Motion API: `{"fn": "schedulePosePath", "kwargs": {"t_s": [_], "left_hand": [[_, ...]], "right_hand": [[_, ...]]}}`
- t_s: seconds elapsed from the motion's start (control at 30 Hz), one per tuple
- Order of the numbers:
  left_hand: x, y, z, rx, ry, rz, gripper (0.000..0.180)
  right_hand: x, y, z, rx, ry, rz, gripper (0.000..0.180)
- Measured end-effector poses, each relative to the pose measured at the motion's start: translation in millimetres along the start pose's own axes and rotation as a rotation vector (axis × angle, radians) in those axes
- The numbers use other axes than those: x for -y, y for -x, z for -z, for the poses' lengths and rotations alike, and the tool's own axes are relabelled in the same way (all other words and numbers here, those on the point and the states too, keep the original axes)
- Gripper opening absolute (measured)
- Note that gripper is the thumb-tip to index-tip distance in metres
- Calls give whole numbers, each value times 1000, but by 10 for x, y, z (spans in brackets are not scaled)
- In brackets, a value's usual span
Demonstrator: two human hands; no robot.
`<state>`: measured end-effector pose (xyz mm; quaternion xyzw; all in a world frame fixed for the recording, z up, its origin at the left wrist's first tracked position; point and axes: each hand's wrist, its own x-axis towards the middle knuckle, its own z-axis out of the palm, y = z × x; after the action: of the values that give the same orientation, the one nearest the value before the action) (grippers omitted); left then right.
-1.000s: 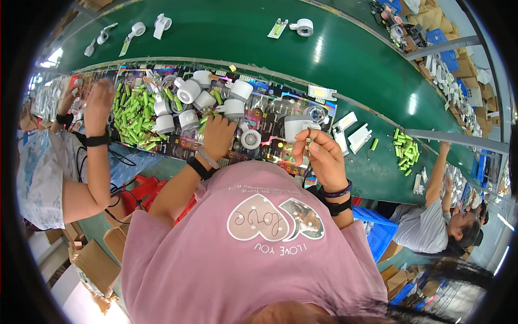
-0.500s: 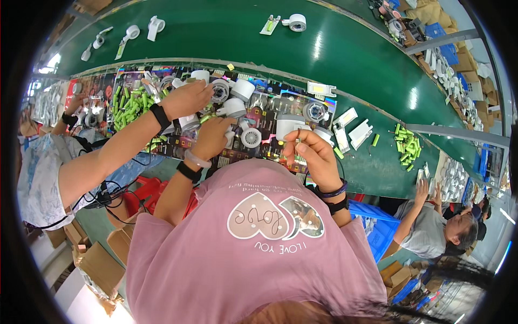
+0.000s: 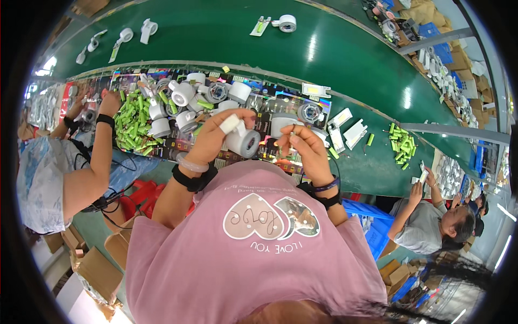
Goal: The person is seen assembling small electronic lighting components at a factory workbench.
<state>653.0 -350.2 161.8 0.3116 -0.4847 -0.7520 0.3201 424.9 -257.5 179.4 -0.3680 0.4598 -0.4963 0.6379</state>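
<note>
My left hand (image 3: pixel 209 139) grips a white handheld fan housing (image 3: pixel 242 143) with a round grille, its short handle part pointing up between thumb and fingers. Close by, my right hand (image 3: pixel 312 154) is closed in a pinch, fingertips together; whatever they hold is too small to make out. Several white fan housings (image 3: pixel 183 94) lie heaped beyond my left hand. Green cylindrical battery cells (image 3: pixel 131 121) are piled to their left. Just past my right hand sits another round fan head (image 3: pixel 309 112).
White handle shells (image 3: pixel 355 134) and a second pile of green cells (image 3: pixel 402 144) lie to the right. Fan parts (image 3: pixel 285 23) rest on the green conveyor belt (image 3: pixel 216 40). Co-workers sit on both sides; one arm (image 3: pixel 102 135) reaches to the cells. A blue crate (image 3: pixel 372 218) stands at right.
My left hand has picked up a fan housing and drawn it toward my right hand. The left co-worker's arm has pulled back from the heap. Parts on the belt have shifted left.
</note>
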Motion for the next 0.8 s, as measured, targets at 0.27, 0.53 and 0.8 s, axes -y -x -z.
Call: {"fn": "schedulePosePath", "kwargs": {"t_s": [0.27,0.53,0.8], "left_hand": [[-154,15,-589,262,-325,-210,35],[-107,56,-572,120,-854,-501,46],[-20,175,-535,-110,-649,-385,53]], "right_hand": [[-318,-158,57,-217,-1,-31,22],[-197,-22,20,40,-159,-139,22],[-117,72,-160,152,108,-50,26]]}}
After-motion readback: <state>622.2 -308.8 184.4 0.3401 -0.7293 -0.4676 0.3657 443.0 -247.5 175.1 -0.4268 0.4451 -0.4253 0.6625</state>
